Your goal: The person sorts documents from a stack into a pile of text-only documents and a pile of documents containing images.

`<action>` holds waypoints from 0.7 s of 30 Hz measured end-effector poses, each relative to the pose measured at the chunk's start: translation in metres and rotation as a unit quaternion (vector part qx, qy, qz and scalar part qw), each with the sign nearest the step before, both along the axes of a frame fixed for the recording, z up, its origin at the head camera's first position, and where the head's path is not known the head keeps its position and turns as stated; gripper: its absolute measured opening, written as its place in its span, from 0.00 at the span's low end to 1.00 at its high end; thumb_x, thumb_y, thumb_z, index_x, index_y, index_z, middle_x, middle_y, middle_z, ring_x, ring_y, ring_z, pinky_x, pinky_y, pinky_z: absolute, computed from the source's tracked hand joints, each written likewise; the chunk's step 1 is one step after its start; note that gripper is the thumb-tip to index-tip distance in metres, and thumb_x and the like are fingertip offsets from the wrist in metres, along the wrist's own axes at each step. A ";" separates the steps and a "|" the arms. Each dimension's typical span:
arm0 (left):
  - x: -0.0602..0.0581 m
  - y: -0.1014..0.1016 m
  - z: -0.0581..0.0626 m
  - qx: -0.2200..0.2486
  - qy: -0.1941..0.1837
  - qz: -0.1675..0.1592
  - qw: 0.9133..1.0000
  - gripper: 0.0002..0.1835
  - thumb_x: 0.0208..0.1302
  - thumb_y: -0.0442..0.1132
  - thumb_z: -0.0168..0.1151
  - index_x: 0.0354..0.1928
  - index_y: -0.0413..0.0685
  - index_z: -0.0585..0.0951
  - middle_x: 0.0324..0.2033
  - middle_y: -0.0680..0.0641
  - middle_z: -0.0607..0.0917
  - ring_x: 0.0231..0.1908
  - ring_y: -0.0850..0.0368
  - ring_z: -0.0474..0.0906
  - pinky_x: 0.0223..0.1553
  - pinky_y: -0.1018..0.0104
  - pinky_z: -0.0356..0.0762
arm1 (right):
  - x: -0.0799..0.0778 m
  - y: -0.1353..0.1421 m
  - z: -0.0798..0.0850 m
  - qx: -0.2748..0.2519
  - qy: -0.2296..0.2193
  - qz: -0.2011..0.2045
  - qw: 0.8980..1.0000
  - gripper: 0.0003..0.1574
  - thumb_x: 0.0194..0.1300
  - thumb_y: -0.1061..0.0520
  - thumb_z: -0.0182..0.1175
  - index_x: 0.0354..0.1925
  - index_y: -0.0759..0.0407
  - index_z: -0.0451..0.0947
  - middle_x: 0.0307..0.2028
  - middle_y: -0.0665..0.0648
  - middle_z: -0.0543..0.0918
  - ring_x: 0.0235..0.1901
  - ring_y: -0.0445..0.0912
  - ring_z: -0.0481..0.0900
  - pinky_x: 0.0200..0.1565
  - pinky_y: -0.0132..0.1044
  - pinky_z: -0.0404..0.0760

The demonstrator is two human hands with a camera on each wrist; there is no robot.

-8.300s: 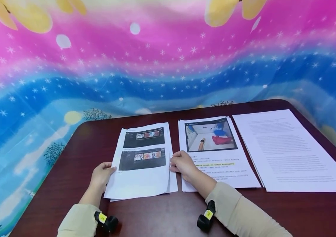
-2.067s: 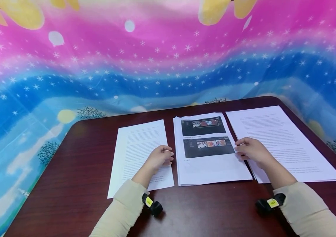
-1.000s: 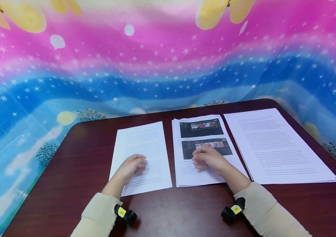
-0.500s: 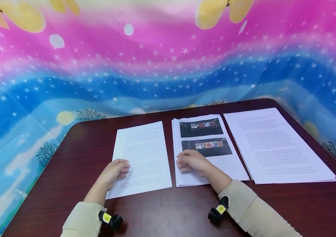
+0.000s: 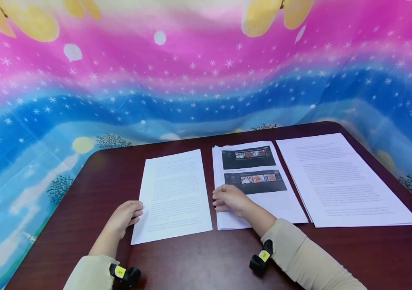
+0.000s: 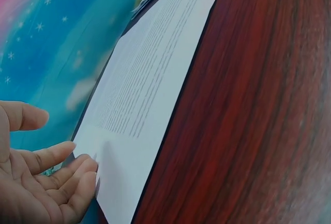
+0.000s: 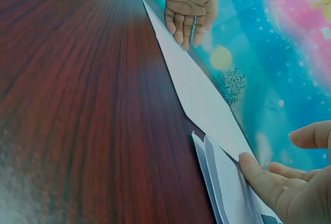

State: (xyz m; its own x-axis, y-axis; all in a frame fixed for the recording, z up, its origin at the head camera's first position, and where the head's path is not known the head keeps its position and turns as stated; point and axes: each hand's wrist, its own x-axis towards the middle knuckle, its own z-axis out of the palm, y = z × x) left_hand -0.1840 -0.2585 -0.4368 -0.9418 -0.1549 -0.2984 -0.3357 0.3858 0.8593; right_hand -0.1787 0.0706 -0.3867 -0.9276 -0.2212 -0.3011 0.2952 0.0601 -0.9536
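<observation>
On the table's left part lies a printed sheet of paper (image 5: 173, 189), its face covered in lines of text. My left hand (image 5: 123, 219) is at the sheet's left edge, fingers loosely bent and thumb apart in the left wrist view; the fingertips (image 6: 85, 167) meet or nearly meet the edge. My right hand (image 5: 233, 200) hovers over the left edge of the middle paper stack (image 5: 264, 207), whose top page carries two dark screenshots. In the right wrist view its thumb and fingers stand apart, with nothing pinched between them. Whether it touches the stack, I cannot tell.
A third stack of text pages (image 5: 340, 181) lies at the right, close beside the middle one. All of it rests on a dark red-brown wooden table (image 5: 191, 262). Behind hangs a pink and blue patterned cloth (image 5: 191, 80). Each sleeve bears a small black wrist camera (image 5: 260, 262).
The page with two screenshots was at the left 8.3 s ago and now tops the middle stack. Since then both hands have let go and shifted left, the left hand to the remaining sheet's edge.
</observation>
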 end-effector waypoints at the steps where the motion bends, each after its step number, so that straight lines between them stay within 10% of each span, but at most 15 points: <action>1: 0.000 -0.002 -0.001 0.000 0.001 0.001 1.000 0.21 0.61 0.44 0.46 0.51 0.37 0.67 0.46 0.41 0.72 0.41 0.56 0.70 0.38 0.67 0.71 | 0.000 -0.001 0.000 0.001 -0.002 -0.002 1.000 0.15 0.57 0.67 0.49 0.43 0.75 0.67 0.35 0.67 0.74 0.32 0.51 0.77 0.32 0.39 0.78; 21: -0.002 -0.011 -0.006 0.025 0.000 0.033 0.999 0.26 0.61 0.49 0.46 0.54 0.35 0.63 0.53 0.40 0.65 0.52 0.48 0.62 0.44 0.63 0.69 | 0.000 -0.019 0.002 -0.027 -0.027 -0.023 0.999 0.18 0.55 0.69 0.48 0.45 0.76 0.64 0.34 0.66 0.71 0.30 0.49 0.75 0.35 0.40 0.77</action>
